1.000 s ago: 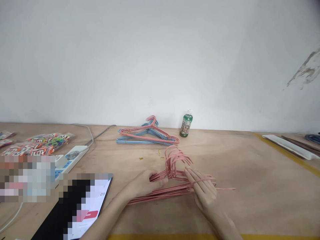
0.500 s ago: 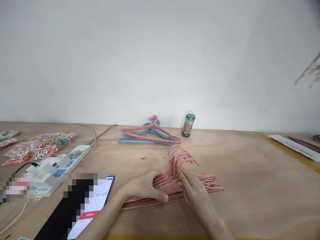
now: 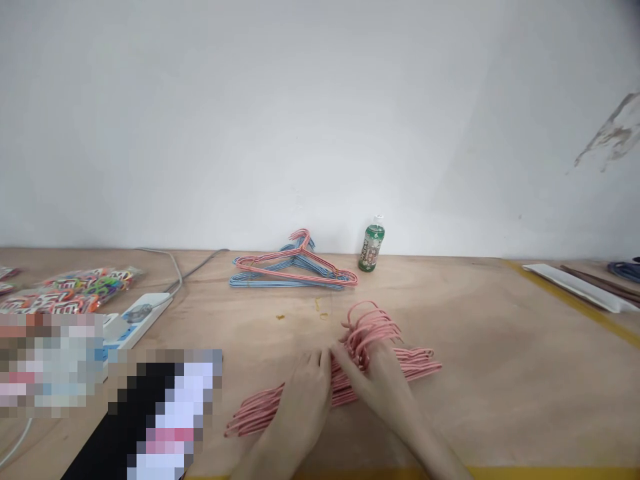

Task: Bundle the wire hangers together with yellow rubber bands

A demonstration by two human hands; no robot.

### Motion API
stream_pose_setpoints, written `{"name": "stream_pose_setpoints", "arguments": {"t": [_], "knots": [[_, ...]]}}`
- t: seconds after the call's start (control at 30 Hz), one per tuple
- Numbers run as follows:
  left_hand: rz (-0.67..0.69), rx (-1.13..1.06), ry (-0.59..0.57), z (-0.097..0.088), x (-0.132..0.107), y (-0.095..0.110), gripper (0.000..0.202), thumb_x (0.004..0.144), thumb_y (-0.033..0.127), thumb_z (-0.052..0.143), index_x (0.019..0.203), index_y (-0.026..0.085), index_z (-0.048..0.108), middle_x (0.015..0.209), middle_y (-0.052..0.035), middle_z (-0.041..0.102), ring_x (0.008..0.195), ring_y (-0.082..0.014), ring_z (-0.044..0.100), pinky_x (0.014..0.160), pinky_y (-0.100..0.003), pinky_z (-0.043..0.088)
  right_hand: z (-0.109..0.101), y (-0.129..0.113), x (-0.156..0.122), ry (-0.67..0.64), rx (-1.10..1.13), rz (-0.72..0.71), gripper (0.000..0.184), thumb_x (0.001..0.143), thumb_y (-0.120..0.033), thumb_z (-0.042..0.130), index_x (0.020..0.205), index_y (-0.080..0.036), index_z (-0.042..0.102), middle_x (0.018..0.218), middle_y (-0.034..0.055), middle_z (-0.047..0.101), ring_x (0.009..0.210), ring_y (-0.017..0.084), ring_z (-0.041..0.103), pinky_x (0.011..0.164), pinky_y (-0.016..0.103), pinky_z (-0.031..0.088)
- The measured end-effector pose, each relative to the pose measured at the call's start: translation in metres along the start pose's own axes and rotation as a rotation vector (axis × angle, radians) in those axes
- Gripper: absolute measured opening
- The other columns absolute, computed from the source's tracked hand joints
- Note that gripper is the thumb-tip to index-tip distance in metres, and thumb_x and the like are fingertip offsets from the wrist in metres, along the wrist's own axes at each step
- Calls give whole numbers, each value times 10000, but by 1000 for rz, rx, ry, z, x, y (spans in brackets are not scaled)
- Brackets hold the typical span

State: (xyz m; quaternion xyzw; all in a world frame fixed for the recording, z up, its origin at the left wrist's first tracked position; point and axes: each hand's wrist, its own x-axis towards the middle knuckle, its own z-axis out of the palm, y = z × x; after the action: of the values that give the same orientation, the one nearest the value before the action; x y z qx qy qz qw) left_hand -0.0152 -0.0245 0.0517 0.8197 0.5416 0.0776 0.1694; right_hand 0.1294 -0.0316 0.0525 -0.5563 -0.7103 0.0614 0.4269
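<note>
A bundle of pink clothes hangers (image 3: 257, 408) lies on the table in front of me, their hooks (image 3: 375, 325) bunched at the far side. My left hand (image 3: 306, 399) lies across the middle of the bundle, its fingers close together and curled over the far edge; the thumb is hidden. At the base of the hooks, my right hand (image 3: 383, 381) has its fingers wrapped around the necks, with the thumb side toward my left hand. Part of the hangers is covered by both hands.
Pink and blue hangers (image 3: 295, 267) lie stacked by the wall, near a green-labelled bottle (image 3: 372, 247). To the left are a power strip (image 3: 150, 317) with cables, bagged colourful items (image 3: 75, 293) and a blurred phone (image 3: 170, 413). A white strip (image 3: 573, 287) lies at right.
My left hand has shifted from the open left side of the bundle onto its middle. My right hand has turned and closed around the hook necks, and the hooks tilt more to the right.
</note>
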Motion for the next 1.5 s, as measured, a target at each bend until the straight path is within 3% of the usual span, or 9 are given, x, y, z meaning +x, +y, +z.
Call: {"name": "stream_pose_setpoints", "arguments": {"t": [0.1,0.23,0.37,0.5,0.63,0.9,1.1,1.37,1.5], "knots": [[-100,94,0,1,-4,4,459,761,64,417,1197,143,537,1173,-139,583,1080,-280,513,927,-378,369,14,-4,4,121,22,51,418,949,-367,420,574,-203,506,486,-18,482,445,116,458,472,252,367],[-219,122,32,4,-8,-7,555,714,82,471,1266,141,494,1144,-125,602,1088,-289,517,912,-370,360,23,-5,-1,233,-6,39,422,950,-361,411,621,-180,604,520,40,581,465,149,526,488,268,391],[-194,95,78,9,-8,-23,608,681,58,454,1276,175,485,1220,-104,573,1130,-261,507,908,-328,361,20,-7,-4,221,22,31,363,947,-319,422,701,-172,644,592,57,645,531,171,601,556,272,439],[-172,90,12,10,-6,-28,553,712,13,390,1222,184,520,1191,-98,594,1121,-234,517,926,-315,354,14,-2,-4,134,80,16,221,914,-313,494,855,-178,658,774,60,703,730,191,665,702,282,485],[-170,110,-23,5,-4,-24,493,739,15,385,1177,186,532,1164,-92,607,1110,-223,522,919,-307,357,14,10,-13,82,-174,20,288,865,-419,551,691,-198,609,638,55,638,655,222,620,603,309,450],[-161,142,-47,15,-2,-26,448,696,80,416,1101,196,572,1006,-96,680,927,-272,632,721,-334,414,28,9,-20,288,-337,78,396,880,-444,495,557,-222,547,511,46,567,513,208,560,531,324,397],[-147,63,-32,18,-7,-28,504,722,134,449,1190,267,578,1032,-61,693,946,-267,637,719,-329,413,40,24,-32,401,-259,-39,299,897,-388,452,894,-231,706,668,72,671,665,274,651,565,383,504],[-165,42,-61,24,-6,-25,530,697,106,442,1192,240,573,1039,-79,689,937,-289,634,732,-356,419,66,40,-34,337,-286,-55,268,890,-314,481,961,-218,721,748,117,690,757,328,667,615,456,528],[-75,-92,-106,-3,-17,-35,386,749,189,505,1124,219,591,1057,-80,674,964,-273,609,787,-345,428,86,34,-9,241,-299,41,315,903,-307,437,932,-193,729,683,101,670,708,300,658,608,432,511]]}}
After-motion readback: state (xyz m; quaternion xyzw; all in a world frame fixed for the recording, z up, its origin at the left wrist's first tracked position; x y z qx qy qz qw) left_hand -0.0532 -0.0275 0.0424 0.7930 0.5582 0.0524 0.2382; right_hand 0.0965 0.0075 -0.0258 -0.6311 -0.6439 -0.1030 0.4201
